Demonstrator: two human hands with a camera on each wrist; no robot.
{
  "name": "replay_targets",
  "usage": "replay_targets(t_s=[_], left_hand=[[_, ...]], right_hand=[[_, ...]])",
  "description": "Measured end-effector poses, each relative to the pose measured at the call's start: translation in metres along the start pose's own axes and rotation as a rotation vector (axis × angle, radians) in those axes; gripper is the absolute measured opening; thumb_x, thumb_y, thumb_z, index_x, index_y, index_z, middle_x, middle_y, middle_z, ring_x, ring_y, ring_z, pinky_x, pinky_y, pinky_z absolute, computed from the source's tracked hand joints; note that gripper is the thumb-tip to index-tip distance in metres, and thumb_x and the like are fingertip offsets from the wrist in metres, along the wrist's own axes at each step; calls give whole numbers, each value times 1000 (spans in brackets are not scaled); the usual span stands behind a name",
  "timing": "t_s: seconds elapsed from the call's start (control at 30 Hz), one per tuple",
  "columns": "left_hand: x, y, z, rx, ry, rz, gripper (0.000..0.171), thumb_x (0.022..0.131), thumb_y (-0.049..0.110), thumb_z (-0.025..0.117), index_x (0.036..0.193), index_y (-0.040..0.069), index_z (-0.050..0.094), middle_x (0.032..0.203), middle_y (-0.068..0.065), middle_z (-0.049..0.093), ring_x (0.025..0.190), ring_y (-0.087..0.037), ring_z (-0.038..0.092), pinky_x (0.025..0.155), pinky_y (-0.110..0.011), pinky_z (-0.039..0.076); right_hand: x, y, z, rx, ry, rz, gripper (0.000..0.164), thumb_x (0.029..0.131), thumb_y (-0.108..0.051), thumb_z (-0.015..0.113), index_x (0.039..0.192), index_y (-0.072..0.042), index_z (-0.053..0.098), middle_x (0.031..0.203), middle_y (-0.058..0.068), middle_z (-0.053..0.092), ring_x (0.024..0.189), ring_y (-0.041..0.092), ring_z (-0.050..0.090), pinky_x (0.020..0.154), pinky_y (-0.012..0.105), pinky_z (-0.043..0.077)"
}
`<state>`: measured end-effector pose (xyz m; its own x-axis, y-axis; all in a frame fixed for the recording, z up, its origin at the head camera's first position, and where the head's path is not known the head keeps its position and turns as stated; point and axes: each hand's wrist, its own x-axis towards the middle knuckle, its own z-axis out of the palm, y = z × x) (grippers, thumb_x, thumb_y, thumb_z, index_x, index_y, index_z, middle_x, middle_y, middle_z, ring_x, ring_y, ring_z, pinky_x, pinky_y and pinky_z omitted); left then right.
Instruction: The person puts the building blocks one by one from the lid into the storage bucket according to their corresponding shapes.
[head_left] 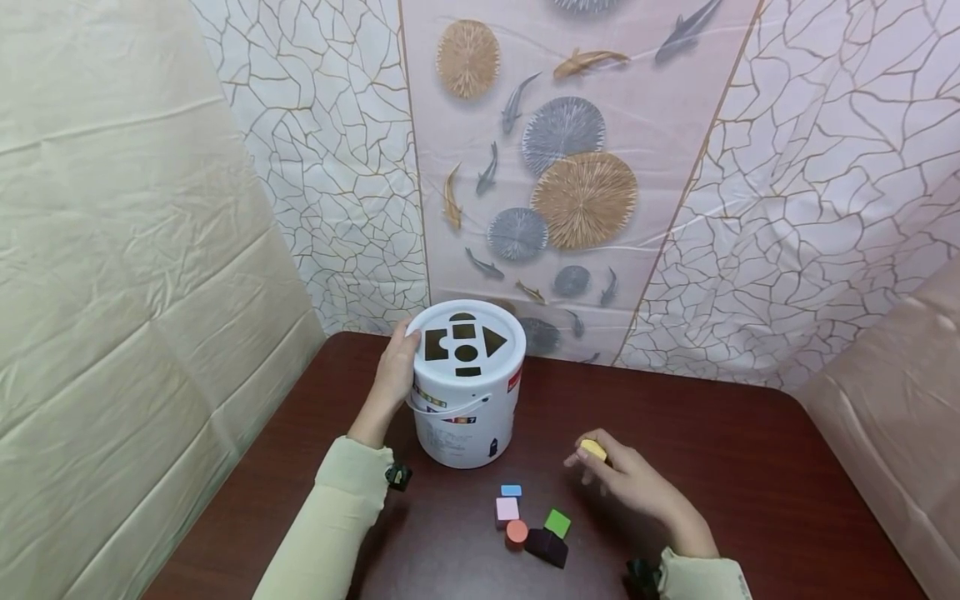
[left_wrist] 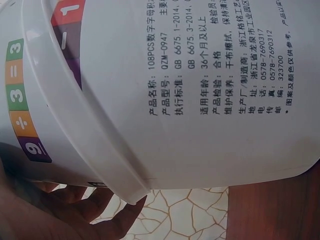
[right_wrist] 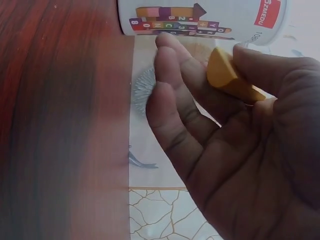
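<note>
A white bucket (head_left: 461, 425) stands upright on the table, its lid (head_left: 495, 321) cut with several shaped holes: a half circle, a square, a triangle, a circle, a rectangle and a notched block shape. My left hand (head_left: 393, 371) holds the bucket's left side, thumb at the lid's rim; in the left wrist view its fingers (left_wrist: 90, 207) reach round behind the bucket near the handle (left_wrist: 95, 120). To the right of the bucket, my right hand (head_left: 626, 475) pinches a yellow half-round block (right_wrist: 232, 77) between thumb and forefinger, above the table.
In front of the bucket lie a blue block (head_left: 511, 491), a pink block (head_left: 507, 510), an orange cylinder (head_left: 516, 533), a green block (head_left: 557, 523) and a dark block (head_left: 547, 547). The brown table (head_left: 720, 442) ends at a patterned cloth wall (head_left: 345, 208).
</note>
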<state>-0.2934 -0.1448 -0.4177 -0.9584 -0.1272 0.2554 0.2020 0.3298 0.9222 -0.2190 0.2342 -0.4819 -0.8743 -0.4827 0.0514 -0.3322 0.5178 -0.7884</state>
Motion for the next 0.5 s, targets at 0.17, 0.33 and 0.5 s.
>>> replay_targets(t_s=[0.17,0.33,0.5], left_hand=[[-1,-2,0,-7,-5,-2,51,104,40,34,151,20,42,151,-11,46,138,-31,40,112,-59,28],[-1,0,0,-29,-7,4,50,104,40,35,150,21,43,151,-11,46,138,-30,41,112,-58,29],[0,1,0,-40,-12,6,52,104,40,34,151,19,42,151,-11,45,138,-30,40,113,-58,28]], right_hand=[[1,1,1,-24,37,-47,21,105,-31,55,115,-14,62,103,8,71,79,22,65,63,30,55],[3,2,3,-129,104,-138,10,99,-30,65,109,-27,68,95,-7,65,82,12,59,69,27,50],[4,2,3,-163,122,-90,11,96,-34,70,107,-33,69,95,-15,65,85,10,58,72,27,49]])
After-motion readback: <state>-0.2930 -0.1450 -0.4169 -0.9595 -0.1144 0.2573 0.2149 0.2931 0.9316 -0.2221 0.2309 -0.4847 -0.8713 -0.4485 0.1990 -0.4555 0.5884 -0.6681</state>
